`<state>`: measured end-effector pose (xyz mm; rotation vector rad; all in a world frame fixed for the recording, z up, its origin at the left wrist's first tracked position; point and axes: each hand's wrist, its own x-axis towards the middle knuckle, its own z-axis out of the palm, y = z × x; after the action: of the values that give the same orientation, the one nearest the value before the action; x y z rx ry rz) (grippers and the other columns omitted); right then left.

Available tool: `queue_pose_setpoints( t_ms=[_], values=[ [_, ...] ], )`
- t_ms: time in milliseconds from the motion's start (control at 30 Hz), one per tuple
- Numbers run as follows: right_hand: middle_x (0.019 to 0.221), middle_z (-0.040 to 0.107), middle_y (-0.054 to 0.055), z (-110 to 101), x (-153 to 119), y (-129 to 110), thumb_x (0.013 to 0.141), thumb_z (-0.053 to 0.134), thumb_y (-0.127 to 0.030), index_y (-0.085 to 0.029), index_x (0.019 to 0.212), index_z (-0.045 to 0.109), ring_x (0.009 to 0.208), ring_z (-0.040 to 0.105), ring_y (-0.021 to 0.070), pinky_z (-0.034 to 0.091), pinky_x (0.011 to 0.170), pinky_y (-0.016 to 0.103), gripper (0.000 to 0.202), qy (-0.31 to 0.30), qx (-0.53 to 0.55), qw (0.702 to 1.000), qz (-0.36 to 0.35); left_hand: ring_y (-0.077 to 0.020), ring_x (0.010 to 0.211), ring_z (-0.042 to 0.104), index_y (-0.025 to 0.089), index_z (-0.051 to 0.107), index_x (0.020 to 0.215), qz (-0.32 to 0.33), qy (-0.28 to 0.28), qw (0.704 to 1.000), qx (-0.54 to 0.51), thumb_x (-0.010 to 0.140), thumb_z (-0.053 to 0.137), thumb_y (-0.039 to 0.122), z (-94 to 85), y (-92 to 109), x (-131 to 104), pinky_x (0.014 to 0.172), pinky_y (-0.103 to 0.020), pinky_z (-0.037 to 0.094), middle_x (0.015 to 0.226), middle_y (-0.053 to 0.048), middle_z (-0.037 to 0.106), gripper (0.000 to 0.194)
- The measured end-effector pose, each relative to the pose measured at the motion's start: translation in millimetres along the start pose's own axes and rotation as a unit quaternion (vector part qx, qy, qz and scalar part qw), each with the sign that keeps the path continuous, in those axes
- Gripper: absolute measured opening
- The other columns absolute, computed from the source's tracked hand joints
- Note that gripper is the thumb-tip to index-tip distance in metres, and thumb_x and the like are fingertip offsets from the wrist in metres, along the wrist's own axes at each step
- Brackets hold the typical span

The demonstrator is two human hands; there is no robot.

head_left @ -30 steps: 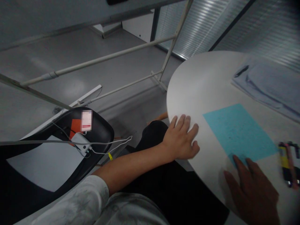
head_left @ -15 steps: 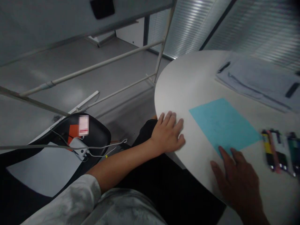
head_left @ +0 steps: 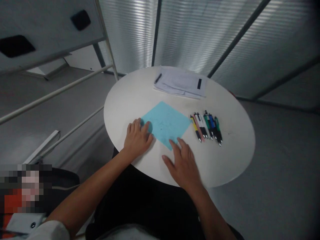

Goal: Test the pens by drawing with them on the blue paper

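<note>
A light-blue square sheet of paper (head_left: 166,121) lies on the round white table (head_left: 127,90), one corner pointing toward me. My left hand (head_left: 138,139) rests at its left corner, fingers spread and fingertips on or beside the edge. Close to the near corner is my right hand (head_left: 182,163), its fingers apart and the fingertips touching the paper's edge. Neither hand grips anything. To the right of the sheet, several pens (head_left: 206,128) lie in a row, with yellow, white, green and blue barrels.
At the table's back lies a folded grey-white cloth or bag (head_left: 180,83) with black strips. A whiteboard on a metal frame (head_left: 110,55) stands left. On the lower left, a black chair (head_left: 65,178) bears a white device (head_left: 25,222). Ribbed translucent panels (head_left: 185,33) stand behind.
The view has swung right, bringing the whole table into sight. My left hand has moved from the table's edge to the paper's left corner. My right hand stays by the near corner.
</note>
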<state>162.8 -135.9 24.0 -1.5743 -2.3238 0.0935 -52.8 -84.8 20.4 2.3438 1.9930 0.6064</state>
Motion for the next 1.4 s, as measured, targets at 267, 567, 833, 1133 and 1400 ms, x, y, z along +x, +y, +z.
queue_pose_setpoints(
  t_ms=[267,567,833,1133,1400],
  values=[
    [0.148,0.037,0.017,-5,1,4,0.097,0.040,-0.046,-0.017,0.140,0.045,0.141,0.030,0.0311,0.033,0.111,0.052,0.052,0.013,0.058,0.998,0.030,-0.0340,0.136,0.034,0.018,0.044,0.138,-0.008,-0.040,0.998,0.043,0.093,0.040,0.044,-5.0,3,1,0.111,-0.053,0.026,0.145,-0.018,0.040,0.052],
    [0.156,0.031,0.014,1,49,24,0.098,0.035,-0.050,-0.023,0.149,0.036,0.145,0.024,0.0304,0.028,0.113,0.051,0.058,0.019,0.001,0.999,0.038,-0.0376,0.143,0.025,0.026,0.039,0.146,0.010,-0.023,1.000,0.004,0.089,0.047,0.051,3.1,2,18,0.113,-0.055,0.021,0.157,-0.013,0.028,0.062],
    [0.155,0.034,0.015,11,53,23,0.098,0.035,-0.052,-0.022,0.147,0.040,0.144,0.026,0.0298,0.021,0.115,0.050,0.058,0.002,-0.025,0.998,0.055,-0.0356,0.147,0.019,0.028,0.035,0.149,0.048,-0.102,0.994,-0.011,0.092,0.037,0.059,17.1,-5,35,0.116,-0.054,0.013,0.159,-0.010,0.028,0.065],
    [0.146,0.044,0.016,12,53,26,0.097,0.042,-0.045,-0.017,0.140,0.047,0.137,0.034,0.0285,0.026,0.112,0.047,0.052,0.044,-0.011,0.997,0.066,-0.0357,0.145,0.021,0.027,0.036,0.148,0.047,-0.096,0.994,0.002,0.092,0.037,0.058,18.2,-4,34,0.115,-0.053,0.014,0.157,-0.011,0.032,0.064],
    [0.134,0.052,0.013,9,55,34,0.096,0.042,-0.036,-0.019,0.130,0.056,0.129,0.042,0.0243,0.031,0.109,0.041,0.040,0.106,0.027,0.990,0.091,-0.0364,0.144,0.024,0.026,0.037,0.147,0.053,-0.085,0.995,-0.001,0.092,0.037,0.056,17.5,-5,33,0.115,-0.053,0.015,0.155,-0.014,0.032,0.063]
  ],
)
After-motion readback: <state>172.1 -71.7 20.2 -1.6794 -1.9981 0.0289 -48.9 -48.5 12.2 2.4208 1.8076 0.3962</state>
